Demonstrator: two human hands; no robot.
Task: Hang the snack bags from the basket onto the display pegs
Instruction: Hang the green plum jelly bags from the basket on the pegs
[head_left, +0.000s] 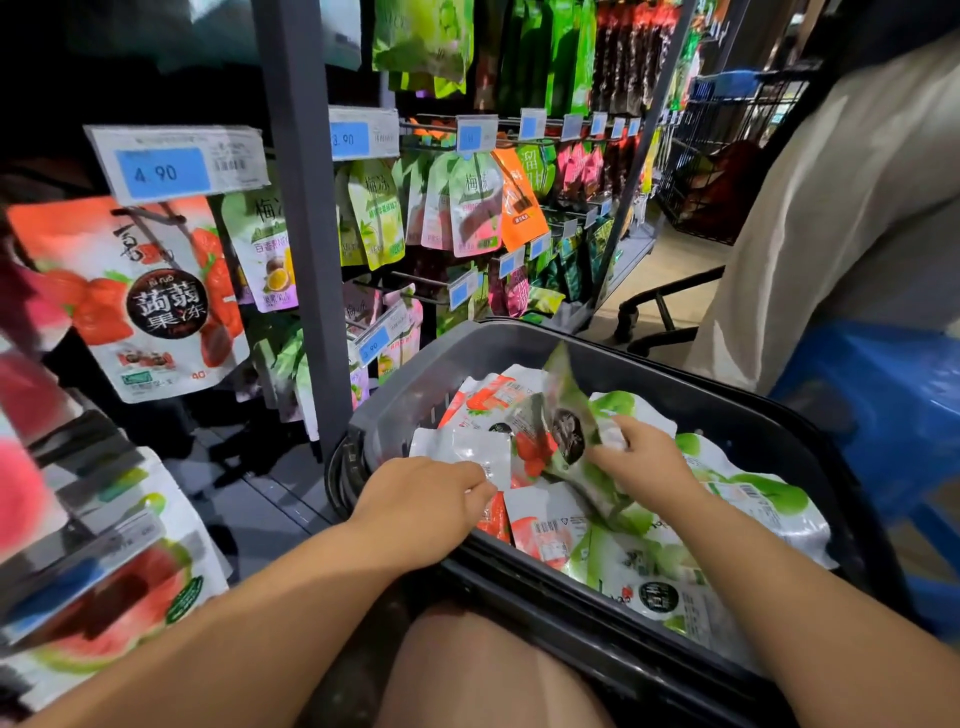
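Knee (483, 670) at bottom edge, basket (395, 400) just past it. Left hand (431, 499) curled, fingertips pinching corner of white bag (462, 449) lying on the heap. Right hand (644, 462) gripping green bag (569, 415), raised and tilted above the rest. Other bags loose in basket, none at a peg yet.

Risk: slick foil, both hands rummaging. Could drag neighbours over the rim or crease a hang hole.

Beyond, strawberry bag (140, 301) on peg (174, 218) under price tag (171, 166). Hang holes of held bags unseen; free peg hard to make out; far rows blurred.
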